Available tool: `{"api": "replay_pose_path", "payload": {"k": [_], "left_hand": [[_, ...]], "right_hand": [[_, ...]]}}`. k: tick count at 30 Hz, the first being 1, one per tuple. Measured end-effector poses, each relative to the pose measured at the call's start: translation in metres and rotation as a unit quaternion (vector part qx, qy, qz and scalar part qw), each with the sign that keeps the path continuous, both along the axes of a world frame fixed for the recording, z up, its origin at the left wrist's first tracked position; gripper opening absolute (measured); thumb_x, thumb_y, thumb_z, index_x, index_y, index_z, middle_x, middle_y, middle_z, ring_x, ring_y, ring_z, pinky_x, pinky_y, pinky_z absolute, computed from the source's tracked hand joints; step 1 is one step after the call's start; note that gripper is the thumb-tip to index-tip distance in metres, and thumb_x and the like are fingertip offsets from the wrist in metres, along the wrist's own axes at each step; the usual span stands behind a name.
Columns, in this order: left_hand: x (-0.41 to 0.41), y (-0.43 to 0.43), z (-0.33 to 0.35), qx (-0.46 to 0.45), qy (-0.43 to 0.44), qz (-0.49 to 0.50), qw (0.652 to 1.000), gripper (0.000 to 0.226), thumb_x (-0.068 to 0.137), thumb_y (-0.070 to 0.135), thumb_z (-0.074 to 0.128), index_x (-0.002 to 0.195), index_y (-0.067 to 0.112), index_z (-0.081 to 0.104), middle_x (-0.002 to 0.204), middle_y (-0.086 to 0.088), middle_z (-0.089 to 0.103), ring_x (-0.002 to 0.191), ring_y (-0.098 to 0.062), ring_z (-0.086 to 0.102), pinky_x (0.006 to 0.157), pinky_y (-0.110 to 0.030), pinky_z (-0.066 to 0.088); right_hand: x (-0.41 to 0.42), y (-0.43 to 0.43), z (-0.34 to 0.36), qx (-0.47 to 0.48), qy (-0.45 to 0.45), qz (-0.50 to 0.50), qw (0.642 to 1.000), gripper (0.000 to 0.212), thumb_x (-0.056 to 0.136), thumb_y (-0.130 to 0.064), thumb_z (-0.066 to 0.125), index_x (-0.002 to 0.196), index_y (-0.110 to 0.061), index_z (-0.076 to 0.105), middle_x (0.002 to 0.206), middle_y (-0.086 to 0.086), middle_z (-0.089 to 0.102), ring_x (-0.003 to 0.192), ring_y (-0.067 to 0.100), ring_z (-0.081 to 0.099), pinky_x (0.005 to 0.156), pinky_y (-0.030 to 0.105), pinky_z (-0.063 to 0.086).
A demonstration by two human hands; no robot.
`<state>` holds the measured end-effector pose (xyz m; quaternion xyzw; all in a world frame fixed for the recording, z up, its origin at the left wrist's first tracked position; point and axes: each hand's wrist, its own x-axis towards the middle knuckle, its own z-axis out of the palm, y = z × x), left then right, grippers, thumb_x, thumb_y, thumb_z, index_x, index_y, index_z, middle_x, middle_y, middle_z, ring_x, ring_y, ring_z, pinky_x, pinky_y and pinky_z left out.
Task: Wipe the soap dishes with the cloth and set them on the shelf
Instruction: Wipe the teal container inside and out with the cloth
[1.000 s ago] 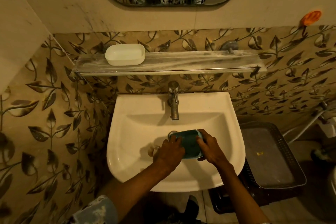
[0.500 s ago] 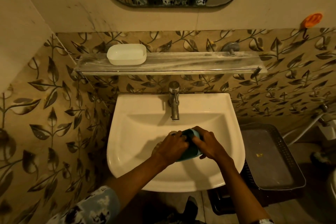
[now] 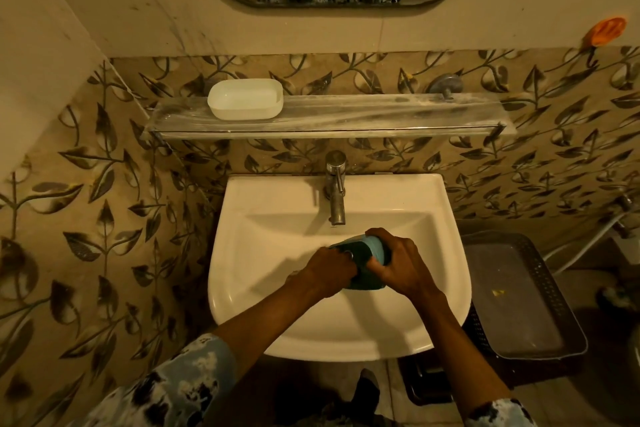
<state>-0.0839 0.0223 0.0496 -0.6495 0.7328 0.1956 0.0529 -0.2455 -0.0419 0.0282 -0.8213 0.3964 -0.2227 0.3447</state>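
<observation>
The left hand [image 3: 330, 269] curls its fingers [image 3: 344, 256] against one end of a teal rounded plastic soap dish [image 3: 375, 248]. The right hand [image 3: 403, 267] wraps its fingers over the other end. Both grip it, tilted, above the bowl of the white ceramic sink [image 3: 263, 191]. A darker patch under the left hand may be the cloth; I cannot tell. This looks like the wiping step. Next, the dish needs lifting to the glass wall shelf [image 3: 363, 118], where a white rectangular plastic soap dish [image 3: 245, 99] stands at the left end.
</observation>
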Motion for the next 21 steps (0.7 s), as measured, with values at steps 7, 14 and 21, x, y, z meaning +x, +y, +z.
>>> {"api": "replay_pose_path", "payload": {"k": [7, 14, 21], "left_hand": [[0.026, 0.023, -0.024, -0.006, -0.115, -0.090, 0.989, 0.028, 0.097, 0.022, 0.049, 0.123, 0.013, 0.055, 0.134, -0.016, 0.047, 0.114, -0.033, 0.051, 0.084, -0.044, 0.049], [-0.002, 0.007, -0.021, -0.159, 0.006, -0.047, 0.986, 0.061, 0.064, 0.018, 0.085, 0.118, 0.015, 0.057, 0.111, -0.010, 0.064, 0.087, -0.023, 0.068, 0.051, -0.030, 0.059], [-0.009, -0.016, -0.018, -0.136, -0.127, -0.137, 0.973, 0.042, 0.059, 0.035, 0.085, 0.096, 0.019, 0.074, 0.112, -0.004, 0.068, 0.089, -0.018, 0.067, 0.048, -0.022, 0.050]], "right_hand": [[-0.007, -0.022, -0.003, -0.030, 0.020, -0.009, 0.999, 0.057, 0.076, -0.050, 0.060, 0.124, -0.019, 0.055, 0.104, 0.005, 0.069, 0.087, 0.016, 0.064, 0.070, 0.025, 0.058], [0.003, -0.018, -0.004, 0.004, 0.045, -0.031, 0.998, 0.066, 0.074, -0.064, 0.045, 0.121, -0.019, 0.057, 0.101, 0.006, 0.069, 0.084, 0.018, 0.063, 0.073, 0.026, 0.057], [0.002, -0.024, 0.003, 0.086, 0.079, -0.040, 0.992, 0.048, 0.089, -0.052, 0.051, 0.122, -0.017, 0.056, 0.103, 0.004, 0.061, 0.086, 0.026, 0.065, 0.049, 0.025, 0.058]]}}
